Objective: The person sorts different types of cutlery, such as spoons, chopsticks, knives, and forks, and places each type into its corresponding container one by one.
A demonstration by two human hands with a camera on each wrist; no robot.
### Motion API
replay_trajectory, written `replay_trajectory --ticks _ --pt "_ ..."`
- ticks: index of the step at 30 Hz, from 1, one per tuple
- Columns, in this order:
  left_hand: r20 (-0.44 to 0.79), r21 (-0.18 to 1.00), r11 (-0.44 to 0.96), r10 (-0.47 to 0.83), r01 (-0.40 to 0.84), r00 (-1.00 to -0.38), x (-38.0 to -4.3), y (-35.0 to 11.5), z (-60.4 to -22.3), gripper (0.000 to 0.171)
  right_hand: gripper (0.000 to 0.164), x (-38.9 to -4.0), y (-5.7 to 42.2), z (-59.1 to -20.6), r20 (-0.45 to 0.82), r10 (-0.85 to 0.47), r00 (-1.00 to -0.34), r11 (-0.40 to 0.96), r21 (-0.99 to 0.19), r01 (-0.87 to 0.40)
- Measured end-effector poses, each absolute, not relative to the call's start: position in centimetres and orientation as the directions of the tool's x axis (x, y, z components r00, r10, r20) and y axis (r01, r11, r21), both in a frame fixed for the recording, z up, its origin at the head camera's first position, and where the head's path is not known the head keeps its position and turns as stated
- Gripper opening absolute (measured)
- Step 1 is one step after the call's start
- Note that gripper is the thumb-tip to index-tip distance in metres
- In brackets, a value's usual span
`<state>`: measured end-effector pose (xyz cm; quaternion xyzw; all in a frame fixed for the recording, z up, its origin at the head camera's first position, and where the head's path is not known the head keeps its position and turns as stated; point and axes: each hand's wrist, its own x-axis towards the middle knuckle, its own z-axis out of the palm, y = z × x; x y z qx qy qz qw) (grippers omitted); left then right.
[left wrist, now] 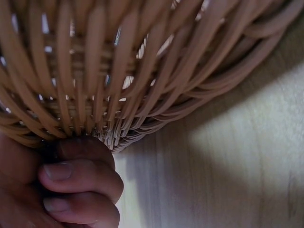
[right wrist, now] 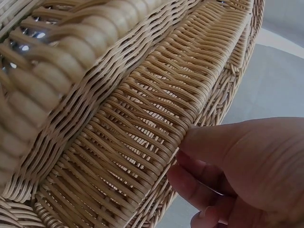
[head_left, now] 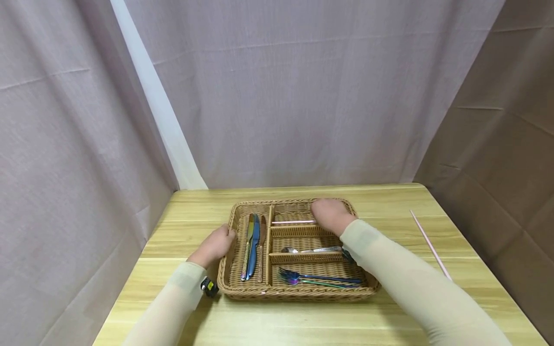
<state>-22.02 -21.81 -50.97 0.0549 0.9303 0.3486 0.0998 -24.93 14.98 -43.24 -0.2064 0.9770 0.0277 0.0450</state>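
Note:
A woven cutlery basket (head_left: pixel 298 294) with several compartments stands on the table. My left hand (head_left: pixel 218 241) grips its left side; in the left wrist view, curled fingers (left wrist: pixel 85 178) show at the weave. My right hand (head_left: pixel 332 214) reaches into the back right compartment and pinches a thin pale pink chopstick (head_left: pixel 294 222), whose right end the hand hides. In the right wrist view, the thumb and curled fingers of my right hand (right wrist: pixel 247 171) are at the divider's rim (right wrist: pixel 190 104), and the chopstick is out of sight.
Several knives (head_left: pixel 254 247) lie in the left compartment. A spoon (head_left: pixel 311 250) is in the middle right one, and forks (head_left: pixel 316 278) lie in the front right one. Another pink chopstick (head_left: pixel 430 245) lies on the table (head_left: pixel 402 317) to the right. Curtains (head_left: pixel 303 110) hang behind.

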Motion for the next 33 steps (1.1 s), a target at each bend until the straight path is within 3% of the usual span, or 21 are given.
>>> replay_trajectory --ticks 17,28,33 --pt "-0.155 0.663 0.748 0.174 0.029 -0.972 -21.8 -21.2 -50.5 0.056 0.019 -24.9 16.5 -42.9 -0.086 -0.376 -0.923 0.927 -0.028 -0.375" --pt "-0.160 0.678 0.735 0.181 0.026 -0.970 -22.0 -21.4 -50.4 0.055 0.030 -24.9 20.0 -42.2 -0.030 -0.358 -0.933 0.932 -0.073 -0.355" --pt "-0.166 0.679 0.734 0.175 0.016 -0.971 -22.2 -21.7 -50.7 0.055 0.023 -25.1 21.3 -41.9 -0.046 -0.328 -0.944 0.941 -0.104 -0.322"
